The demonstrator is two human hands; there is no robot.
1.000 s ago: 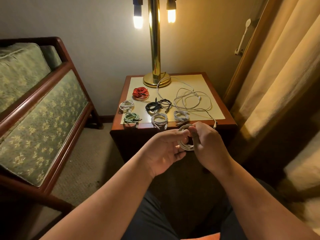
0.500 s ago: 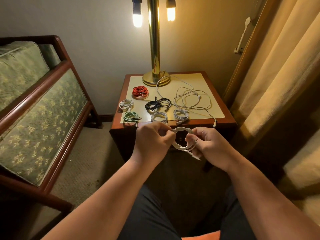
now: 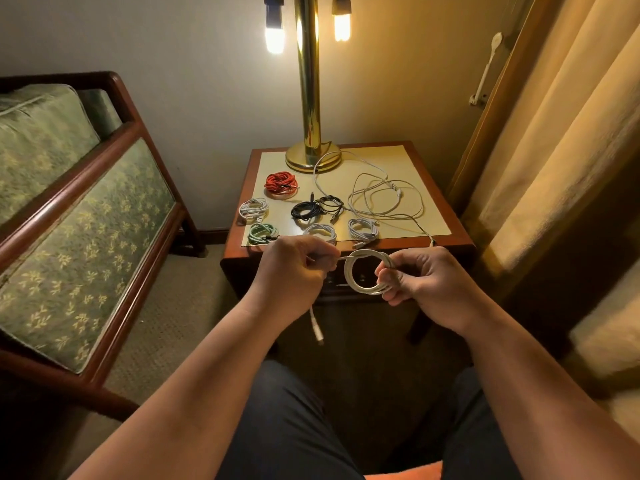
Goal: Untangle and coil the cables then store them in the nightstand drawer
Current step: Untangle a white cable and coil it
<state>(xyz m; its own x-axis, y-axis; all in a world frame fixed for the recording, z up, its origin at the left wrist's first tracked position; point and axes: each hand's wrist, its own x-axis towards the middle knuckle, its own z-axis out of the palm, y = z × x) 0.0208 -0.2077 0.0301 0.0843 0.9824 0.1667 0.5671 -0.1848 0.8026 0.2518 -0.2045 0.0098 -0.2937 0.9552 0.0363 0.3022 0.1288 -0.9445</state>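
Dim corner: green sofa (image 3: 86,209) on the left, curtain (image 3: 554,133) on the right. Worktop (image 3: 408,157) straight ahead, carrying a brass lamp (image 3: 309,98), a loose white tangle (image 3: 384,199) sprawled over its right side, and six small coils (image 3: 280,183) on its left and near parts.

Both hands up in the air just in front of the worktop edge. Right hand (image 3: 422,278) curled round the right side of a white ring (image 3: 360,275) of cable, pinching a few loops together. Left hand (image 3: 294,268) closed on the free tail just left of the ring, with the plug (image 3: 317,330) dangling below the wrist.

Looks mid-wrap on this one, with the tangle not yet touched. Biggest risk: easing off that right pinch and losing every loop at once. Also tugging the tail too hard and squashing the ring into a kink. And letting that plug swing into the worktop front or snag on a knee. Can't make out the drawer, too dark down there.
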